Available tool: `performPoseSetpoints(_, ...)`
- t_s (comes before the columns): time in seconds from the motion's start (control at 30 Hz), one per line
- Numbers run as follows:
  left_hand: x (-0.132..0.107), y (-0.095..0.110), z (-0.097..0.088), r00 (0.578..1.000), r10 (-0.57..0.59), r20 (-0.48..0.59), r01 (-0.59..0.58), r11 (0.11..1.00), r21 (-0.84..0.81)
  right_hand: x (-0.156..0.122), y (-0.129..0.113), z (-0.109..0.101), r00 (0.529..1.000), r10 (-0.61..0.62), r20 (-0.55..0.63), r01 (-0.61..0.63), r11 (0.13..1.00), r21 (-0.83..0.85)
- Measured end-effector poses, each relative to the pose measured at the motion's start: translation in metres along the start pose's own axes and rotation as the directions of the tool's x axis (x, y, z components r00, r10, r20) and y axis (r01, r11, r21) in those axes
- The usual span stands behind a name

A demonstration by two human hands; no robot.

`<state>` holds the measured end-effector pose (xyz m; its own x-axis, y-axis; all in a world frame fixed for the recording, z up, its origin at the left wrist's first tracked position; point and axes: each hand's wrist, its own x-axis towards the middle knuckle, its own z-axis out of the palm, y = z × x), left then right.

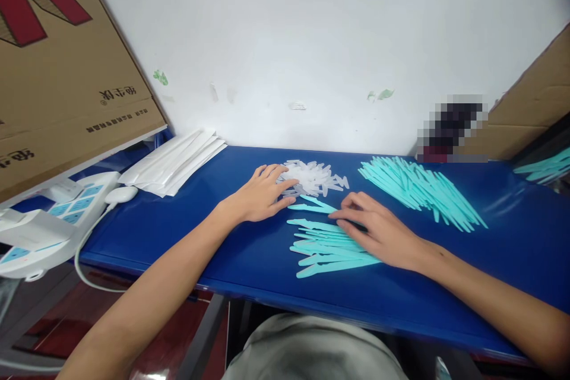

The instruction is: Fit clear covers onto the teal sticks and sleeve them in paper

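Note:
My left hand lies flat on the blue table, fingers stretched toward a heap of small clear plastic caps, fingertips at its left edge. My right hand rests palm down on a small pile of turquoise plastic sticks, fingers spread over them. One single turquoise stick lies between the two hands. A larger heap of turquoise sticks lies farther back on the right, untouched.
A stack of white paper sleeves lies at the back left. White power strips with a cable sit at the left edge under a tilted cardboard box. Another cardboard box stands at the right. A white wall rises behind.

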<state>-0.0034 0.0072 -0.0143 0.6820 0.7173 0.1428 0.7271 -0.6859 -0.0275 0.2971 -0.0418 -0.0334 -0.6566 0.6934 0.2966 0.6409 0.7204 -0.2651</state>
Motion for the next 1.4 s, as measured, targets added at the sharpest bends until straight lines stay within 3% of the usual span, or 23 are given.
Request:
performPoseSetpoints(0.1, 0.001, 0.000, 0.000, 1.000, -0.004, 0.003, 0.004, 1.000, 0.017, 0.005, 0.004, 0.003, 0.991, 0.119, -0.059, -0.123, 0.989, -0.086)
performPoseSetpoints(0.2, 0.001, 0.000, 0.001, 1.000, 0.008, -0.004, -0.008, 1.000, 0.018, 0.011, 0.009, 0.004, 0.979, 0.206, 0.005, -0.204, 0.974, -0.099)
performPoseSetpoints(0.3, 0.001, -0.001, 0.001, 1.000, 0.023, -0.018, -0.023, 0.999, 0.025, 0.015, 0.013, -0.002, 0.975, 0.208, 0.075, -0.203, 0.977, -0.070)
performPoseSetpoints(0.47, 0.001, -0.003, 0.002, 0.997, 0.044, -0.059, -0.042, 0.998, 0.043, 0.008, 0.024, -0.027, 0.946, 0.221, 0.236, -0.202, 0.974, -0.101)
performPoseSetpoints(0.6, 0.002, -0.002, 0.000, 0.995, 0.058, -0.080, -0.054, 0.997, 0.050, -0.011, 0.046, -0.053, 0.868, 0.361, 0.342, -0.317, 0.931, -0.179)
performPoseSetpoints(0.7, 0.003, 0.000, -0.004, 0.987, 0.094, -0.127, -0.089, 0.995, 0.042, -0.023, 0.067, -0.062, 0.825, 0.477, 0.303, -0.404, 0.873, -0.274)
performPoseSetpoints(0.8, 0.003, 0.002, -0.007, 0.970, 0.125, -0.210, -0.117, 0.992, 0.049, -0.024, 0.083, -0.058, 0.828, 0.529, 0.185, -0.431, 0.812, -0.394)
performPoseSetpoints(0.93, 0.004, 0.003, -0.007, 0.929, 0.176, -0.324, -0.170, 0.984, 0.048, -0.016, 0.085, -0.048, 0.813, 0.582, 0.002, -0.492, 0.689, -0.532)
performPoseSetpoints(1.03, 0.005, 0.004, -0.004, 0.901, 0.193, -0.388, -0.207, 0.978, 0.008, -0.012, 0.074, -0.044, 0.822, 0.557, -0.118, -0.524, 0.660, -0.537)
performPoseSetpoints(1.1, 0.006, 0.005, -0.002, 0.902, 0.197, -0.384, -0.217, 0.976, -0.010, -0.010, 0.063, -0.042, 0.851, 0.507, -0.139, -0.511, 0.736, -0.444)
performPoseSetpoints(1.23, 0.008, 0.004, 0.004, 0.940, 0.185, -0.287, -0.195, 0.981, -0.007, -0.007, 0.034, -0.031, 0.938, 0.346, 0.012, -0.343, 0.935, -0.088)
performPoseSetpoints(1.4, 0.009, 0.001, 0.002, 0.982, 0.105, -0.157, -0.102, 0.994, 0.025, -0.006, 0.012, -0.016, 0.976, 0.105, 0.192, -0.132, 0.982, 0.133)
